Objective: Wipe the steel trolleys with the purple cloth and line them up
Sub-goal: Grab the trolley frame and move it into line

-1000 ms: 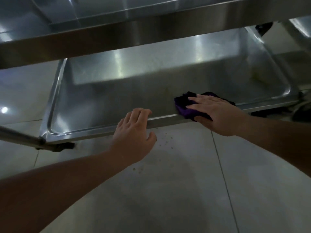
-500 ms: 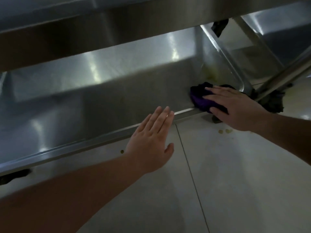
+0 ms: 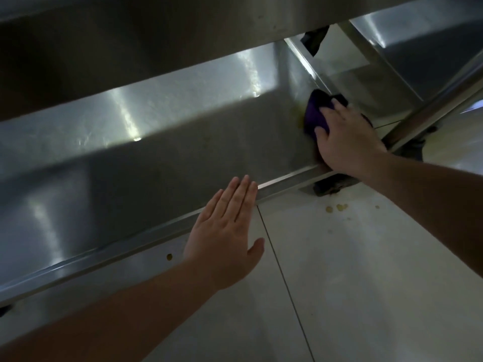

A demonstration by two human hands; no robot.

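Note:
The steel trolley's bottom shelf fills the upper left, with a raised rim along its near edge. My right hand presses the purple cloth flat into the shelf's right corner, beside a yellowish smear. My left hand is flat and open, its fingertips resting on the near rim, holding nothing. An upper shelf of the same trolley overhangs the top of the view.
A second steel trolley stands at the upper right, its slanted leg close to my right hand. A black castor sits under the corner. Yellowish crumbs lie on the pale tiled floor.
My right hand has slid the cloth along the near edge into the shelf's right corner. My left hand has flattened out on the rim. The view has shifted right.

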